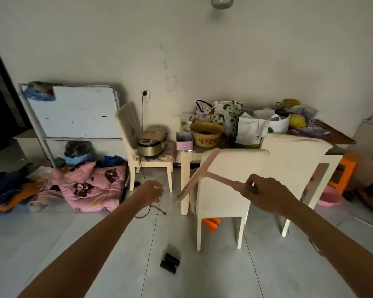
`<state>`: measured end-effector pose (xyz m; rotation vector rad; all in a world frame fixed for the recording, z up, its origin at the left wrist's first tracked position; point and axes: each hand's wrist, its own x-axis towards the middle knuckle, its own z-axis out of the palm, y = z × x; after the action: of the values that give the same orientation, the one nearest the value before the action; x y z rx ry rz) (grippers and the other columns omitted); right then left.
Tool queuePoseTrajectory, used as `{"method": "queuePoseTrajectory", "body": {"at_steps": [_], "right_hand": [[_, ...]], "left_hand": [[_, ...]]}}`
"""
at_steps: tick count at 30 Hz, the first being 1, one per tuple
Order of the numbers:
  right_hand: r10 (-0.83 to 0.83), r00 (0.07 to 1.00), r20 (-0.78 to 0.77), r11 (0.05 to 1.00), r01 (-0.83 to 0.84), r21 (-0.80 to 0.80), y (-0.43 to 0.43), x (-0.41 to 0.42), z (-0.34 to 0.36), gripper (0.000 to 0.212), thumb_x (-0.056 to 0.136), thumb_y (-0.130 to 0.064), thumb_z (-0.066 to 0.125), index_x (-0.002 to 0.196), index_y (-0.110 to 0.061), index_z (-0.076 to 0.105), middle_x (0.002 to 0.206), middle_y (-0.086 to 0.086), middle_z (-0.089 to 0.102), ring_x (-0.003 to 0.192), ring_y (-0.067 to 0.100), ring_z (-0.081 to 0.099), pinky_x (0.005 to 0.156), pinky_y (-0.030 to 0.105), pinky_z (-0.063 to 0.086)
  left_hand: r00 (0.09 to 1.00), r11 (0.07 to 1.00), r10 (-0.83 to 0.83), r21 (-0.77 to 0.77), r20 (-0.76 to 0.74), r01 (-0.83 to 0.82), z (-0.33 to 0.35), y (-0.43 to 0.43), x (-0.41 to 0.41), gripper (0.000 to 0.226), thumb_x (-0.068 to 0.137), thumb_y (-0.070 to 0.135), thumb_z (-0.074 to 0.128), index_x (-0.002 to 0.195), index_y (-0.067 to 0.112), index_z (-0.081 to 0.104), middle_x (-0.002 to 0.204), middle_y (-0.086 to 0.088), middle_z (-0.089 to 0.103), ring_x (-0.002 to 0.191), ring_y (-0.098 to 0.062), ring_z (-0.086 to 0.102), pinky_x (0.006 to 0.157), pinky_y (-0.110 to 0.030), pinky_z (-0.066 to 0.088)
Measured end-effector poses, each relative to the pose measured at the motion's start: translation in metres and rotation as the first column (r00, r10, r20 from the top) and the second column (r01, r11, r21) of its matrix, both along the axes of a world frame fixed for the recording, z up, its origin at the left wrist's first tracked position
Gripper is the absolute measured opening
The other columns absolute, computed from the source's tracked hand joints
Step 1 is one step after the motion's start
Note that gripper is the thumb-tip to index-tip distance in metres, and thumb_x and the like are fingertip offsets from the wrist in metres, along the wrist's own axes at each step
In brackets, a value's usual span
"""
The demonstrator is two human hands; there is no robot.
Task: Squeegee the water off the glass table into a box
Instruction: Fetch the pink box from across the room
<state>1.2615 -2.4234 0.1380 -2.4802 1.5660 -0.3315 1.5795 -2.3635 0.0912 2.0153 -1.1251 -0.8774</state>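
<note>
The right hand's (265,194) fingers curl round the end of the pink squeegee's (199,174) handle and grip it, thumb on top, with the arm stretched forward. The squeegee hangs in the air in front of the person, its long blade slanting from upper right to lower left, and it touches nothing else. The left hand (152,191) is held out beside the blade's lower end, apart from it, with its fingers loosely curled and slack; blur hides finer detail. Behind the squeegee stands a cream chair (228,168), pushed up to the table (184,179), whose top is crowded with bags and a yellow basin (206,134). A pink box (184,143) sits at the table's near left corner. To the left a rice cooker (152,143) rests on another chair.
</note>
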Motion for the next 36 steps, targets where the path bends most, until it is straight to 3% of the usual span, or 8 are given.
{"method": "queuePoseTrajectory", "body": {"at_steps": [6, 10, 15, 24, 27, 29, 32, 36], "right_hand": [[0.003, 0.999, -0.045, 0.999, -0.005, -0.044, -0.157, 0.056, -0.014, 0.025, 0.091, -0.051, 0.051, 0.091, -0.025, 0.048, 0.065, -0.011, 0.054, 0.060, 0.007, 0.052, 0.048, 0.023, 0.033], [0.006, 0.999, -0.035, 0.999, -0.008, -0.042, -0.251, 0.091, -0.025, 0.020, 0.091, -0.047, 0.052, 0.089, -0.028, 0.047, 0.070, -0.009, 0.055, 0.060, 0.003, 0.048, 0.048, 0.019, 0.030], [0.042, 0.998, -0.037, 0.999, -0.041, 0.022, -0.340, 0.131, -0.030, 0.015, 0.093, -0.041, 0.053, 0.090, -0.028, 0.047, 0.067, -0.013, 0.049, 0.059, -0.001, 0.046, 0.048, 0.014, 0.026], [-0.061, 0.996, -0.060, 0.996, 0.065, 0.063, -0.463, 0.203, -0.056, 0.018, 0.094, -0.040, 0.053, 0.093, -0.023, 0.046, 0.070, -0.013, 0.052, 0.057, -0.001, 0.048, 0.049, 0.017, 0.033], [-0.148, 0.985, -0.089, 0.988, 0.152, 0.039, -0.491, 0.231, -0.063, 0.020, 0.093, -0.043, 0.053, 0.094, -0.024, 0.048, 0.065, -0.016, 0.045, 0.053, -0.001, 0.044, 0.046, 0.017, 0.027], [-0.210, 0.975, -0.078, 0.974, 0.216, 0.075, -0.509, 0.253, -0.070, 0.020, 0.092, -0.042, 0.054, 0.098, -0.024, 0.051, 0.066, -0.017, 0.046, 0.053, -0.001, 0.046, 0.047, 0.016, 0.028], [-0.263, 0.961, -0.084, 0.954, 0.272, 0.125, -0.518, 0.274, -0.071, 0.022, 0.091, -0.041, 0.056, 0.103, -0.022, 0.053, 0.068, -0.016, 0.049, 0.056, 0.000, 0.049, 0.050, 0.017, 0.034], [-0.287, 0.955, -0.079, 0.946, 0.295, 0.136, -0.518, 0.296, -0.065, 0.024, 0.090, -0.040, 0.058, 0.102, -0.020, 0.056, 0.066, -0.018, 0.048, 0.054, -0.001, 0.049, 0.051, 0.016, 0.034]], "left_hand": [[0.995, 0.994, 0.018, 0.111, -0.094, -0.007, -0.015, -0.166, 0.046, 0.029, 0.101, 0.011, 0.040, 0.126, 0.005, 0.052, 0.123, -0.016, 0.060, 0.114, -0.031, 0.059, 0.066, -0.026, 0.047], [0.990, 0.992, 0.048, 0.123, -0.131, -0.032, -0.026, -0.258, 0.074, 0.028, 0.100, 0.013, 0.044, 0.124, 0.003, 0.053, 0.123, -0.019, 0.061, 0.111, -0.032, 0.060, 0.088, -0.038, 0.046], [0.988, 0.987, 0.059, 0.154, -0.141, -0.037, -0.045, -0.369, 0.114, 0.030, 0.099, 0.015, 0.044, 0.125, 0.003, 0.052, 0.124, -0.020, 0.058, 0.112, -0.033, 0.059, 0.093, -0.041, 0.045], [0.949, 0.989, 0.054, 0.150, -0.312, -0.007, -0.110, -0.560, 0.204, 0.026, 0.096, 0.036, 0.053, 0.098, 0.011, 0.048, 0.107, -0.010, 0.048, 0.095, -0.027, 0.048, 0.083, -0.036, 0.039], [0.917, 0.988, 0.020, 0.147, -0.399, 0.042, -0.129, -0.612, 0.230, 0.025, 0.093, 0.038, 0.056, 0.089, 0.014, 0.051, 0.096, -0.006, 0.051, 0.078, -0.018, 0.060, 0.062, -0.028, 0.047], [0.902, 0.978, 0.010, 0.192, -0.431, 0.081, -0.141, -0.646, 0.248, 0.034, 0.092, 0.039, 0.058, 0.108, 0.010, 0.050, 0.095, -0.004, 0.048, 0.077, -0.017, 0.059, 0.057, -0.027, 0.046], [0.922, 0.950, -0.033, 0.274, -0.387, 0.149, -0.164, -0.684, 0.265, 0.064, 0.089, 0.048, 0.060, 0.137, 0.014, 0.034, 0.118, -0.010, 0.047, 0.099, -0.029, 0.053, 0.081, -0.037, 0.047], [0.885, 0.911, 0.005, 0.368, -0.465, 0.188, -0.192, -0.717, 0.279, 0.067, 0.090, 0.042, 0.061, 0.142, 0.012, 0.032, 0.135, -0.021, 0.045, 0.116, -0.038, 0.051, 0.095, -0.047, 0.049]]}}
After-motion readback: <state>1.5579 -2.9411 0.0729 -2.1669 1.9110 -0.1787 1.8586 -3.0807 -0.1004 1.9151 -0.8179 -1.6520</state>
